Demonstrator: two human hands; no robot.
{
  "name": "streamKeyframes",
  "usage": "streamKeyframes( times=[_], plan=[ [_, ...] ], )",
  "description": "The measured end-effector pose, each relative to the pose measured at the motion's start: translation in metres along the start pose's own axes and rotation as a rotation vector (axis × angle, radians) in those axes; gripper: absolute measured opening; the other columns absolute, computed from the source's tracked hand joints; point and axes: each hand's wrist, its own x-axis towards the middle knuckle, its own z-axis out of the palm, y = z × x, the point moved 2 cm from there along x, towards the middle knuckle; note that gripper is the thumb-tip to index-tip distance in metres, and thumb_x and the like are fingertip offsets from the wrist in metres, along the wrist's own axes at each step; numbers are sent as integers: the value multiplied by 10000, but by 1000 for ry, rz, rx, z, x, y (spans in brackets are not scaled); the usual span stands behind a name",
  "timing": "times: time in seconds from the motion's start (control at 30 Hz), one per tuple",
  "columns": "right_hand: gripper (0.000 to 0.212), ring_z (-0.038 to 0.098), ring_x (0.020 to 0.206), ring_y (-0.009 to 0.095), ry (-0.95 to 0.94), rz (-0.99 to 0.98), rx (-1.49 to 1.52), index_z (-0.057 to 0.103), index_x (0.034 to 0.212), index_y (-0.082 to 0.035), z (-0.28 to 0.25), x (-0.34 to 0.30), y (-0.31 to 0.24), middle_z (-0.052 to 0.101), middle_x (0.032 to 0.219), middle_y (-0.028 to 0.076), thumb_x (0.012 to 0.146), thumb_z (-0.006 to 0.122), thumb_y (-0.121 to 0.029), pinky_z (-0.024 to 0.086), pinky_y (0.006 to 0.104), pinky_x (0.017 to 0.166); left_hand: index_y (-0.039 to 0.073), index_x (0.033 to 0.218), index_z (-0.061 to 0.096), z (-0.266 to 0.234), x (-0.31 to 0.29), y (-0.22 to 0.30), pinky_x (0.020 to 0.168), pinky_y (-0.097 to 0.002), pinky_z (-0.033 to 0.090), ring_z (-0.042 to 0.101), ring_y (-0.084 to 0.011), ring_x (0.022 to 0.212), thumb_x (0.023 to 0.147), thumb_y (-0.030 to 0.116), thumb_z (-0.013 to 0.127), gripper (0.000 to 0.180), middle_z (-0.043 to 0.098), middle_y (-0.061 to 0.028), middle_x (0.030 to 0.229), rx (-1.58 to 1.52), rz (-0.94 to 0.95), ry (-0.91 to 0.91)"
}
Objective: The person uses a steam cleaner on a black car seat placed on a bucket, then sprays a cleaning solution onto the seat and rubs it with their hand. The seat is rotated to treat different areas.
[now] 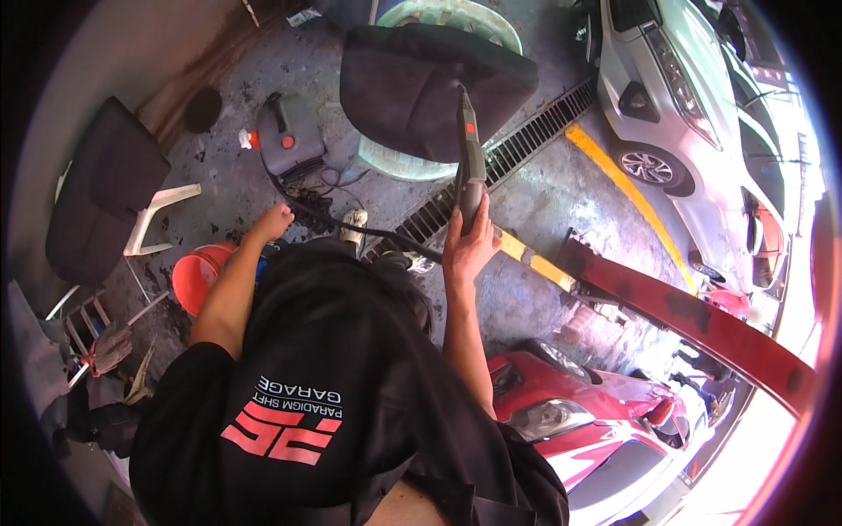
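Observation:
My right hand (471, 241) is wrapped round the grey handle of a steam cleaner gun (471, 158). Its narrow nozzle points away from me, with the tip at the surface of a dark seat cushion (395, 88). That cushion lies across a pale green round plastic seat or tub (408, 165), which it largely covers. A black hose (373, 231) runs from the gun to the left, towards a grey machine (294, 145) with a red button on the floor. My left hand (279, 221) is closed at the hose, left of my legs; its fingers are partly hidden.
Another dark cushion (105, 188) leans on a white chair (158, 210) at left, near an orange bucket (197, 276). A floor drain grate (535, 136) crosses ahead. Right are a silver car (675, 114), a red-and-yellow lift arm (667, 307) and a red car (570, 403).

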Motion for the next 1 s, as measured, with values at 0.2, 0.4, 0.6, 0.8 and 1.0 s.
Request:
streamKeyframes(
  times=[0.2,0.4,0.6,0.8,1.0],
  plan=[
    [676,681,1003,327,-34,-31,-44,473,1583,-86,25,-9,3,713,1073,153,998,702,-338,418,497,953,8,1150,683,8,11,-15,919,-515,543,691,-447,1094,1013,373,658,391,742,-238,1123,-5,23,-39],
    [717,703,986,373,-215,121,73,533,1516,-93,39,-24,11,743,1039,169,889,783,-334,436,567,907,-7,1105,639,18,29,-66,856,-521,524,700,-370,970,1074,336,610,346,724,-224,990,-195,2,-133],
    [781,642,990,345,-82,57,161,373,1632,-123,-3,-21,-11,666,1031,155,967,720,-339,413,484,858,13,1155,643,28,31,-28,557,-318,528,591,-132,647,1063,214,634,222,641,-46,832,-387,-119,-288],
    [799,633,982,336,53,143,149,348,1643,-124,1,-11,-32,651,1029,132,961,719,-314,403,470,859,-19,1225,649,10,41,-12,627,-311,578,641,-151,726,1058,230,647,300,682,-84,919,-319,-130,-292],
    [805,636,977,337,16,74,129,344,1638,-107,4,-11,-36,655,1030,146,948,718,-285,399,464,856,-16,1251,655,6,36,-13,644,-314,587,659,-156,764,1056,234,650,317,694,-93,971,-269,-135,-318]
  ],
)
